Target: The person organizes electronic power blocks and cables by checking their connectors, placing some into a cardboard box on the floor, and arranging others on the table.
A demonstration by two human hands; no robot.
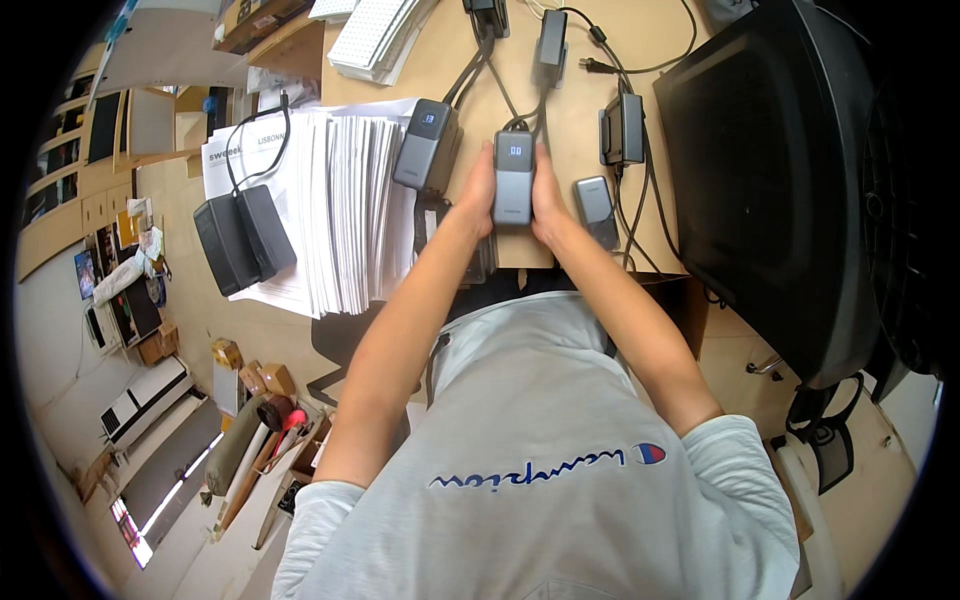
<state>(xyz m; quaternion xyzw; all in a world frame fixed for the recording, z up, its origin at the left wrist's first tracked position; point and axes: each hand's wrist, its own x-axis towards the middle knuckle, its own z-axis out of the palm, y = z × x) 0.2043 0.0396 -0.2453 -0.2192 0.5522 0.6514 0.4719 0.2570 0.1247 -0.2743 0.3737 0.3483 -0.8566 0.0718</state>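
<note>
A grey power bank point(513, 190) with a small lit display stands between my two hands near the desk's front edge. Along its left side my left hand point(478, 192) is closed against it; my right hand point(547, 195) grips the right side. A dark cable point(518, 124) meets its far end. Just left of my left hand sits a second grey power bank point(424, 147), its display lit too, with cables behind it. To the right of my right hand lies a smaller grey device point(596, 208) with a glossy dark face.
Left of the hands is a thick paper stack point(345, 200), with two black blocks point(243, 238) and a cable on it. Beyond lie a grey block point(550, 48) and cables. A black adapter-like block point(622, 130) stands near a large monitor point(780, 190) on the right.
</note>
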